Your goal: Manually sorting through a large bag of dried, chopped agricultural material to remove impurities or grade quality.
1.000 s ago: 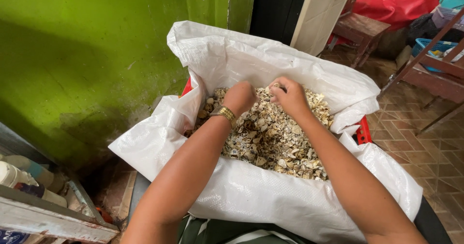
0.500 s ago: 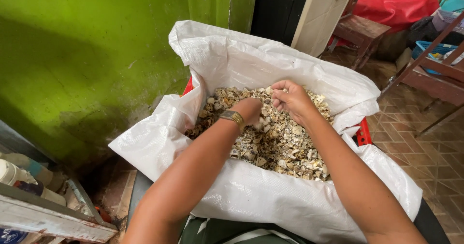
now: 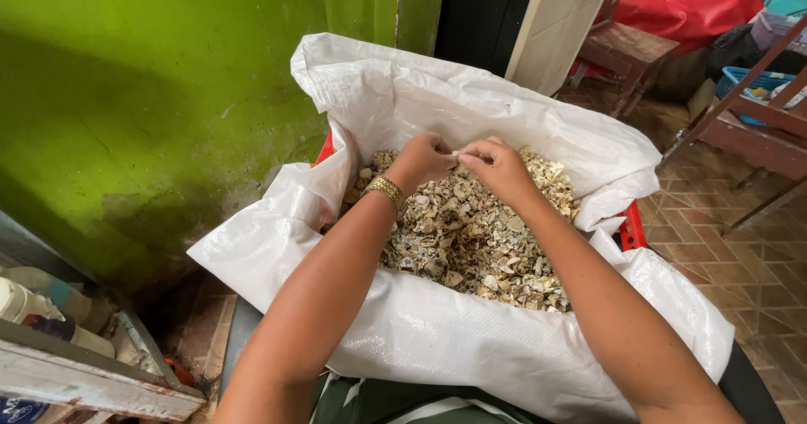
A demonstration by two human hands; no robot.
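A white woven sack [image 3: 471, 340] lies open in front of me, lining a red crate [image 3: 632, 226]. It is filled with small pale shell pieces [image 3: 471, 239]. My left hand [image 3: 424, 159], with a gold wristband, and my right hand [image 3: 496, 163] meet above the far side of the pile. The fingertips of both hands pinch one small pale piece [image 3: 458, 153] between them. The fingers hide most of that piece.
A green wall [image 3: 151, 96] rises at the left. Bottles [image 3: 34, 306] stand on a worn shelf at the lower left. Wooden furniture [image 3: 748, 113], a blue basket [image 3: 756, 79] and a red bag [image 3: 685, 4] stand on the tiled floor at the right.
Both hands rose off the shell pile and came together. They now pinch a small piece between their fingertips, a little nearer to me than before.
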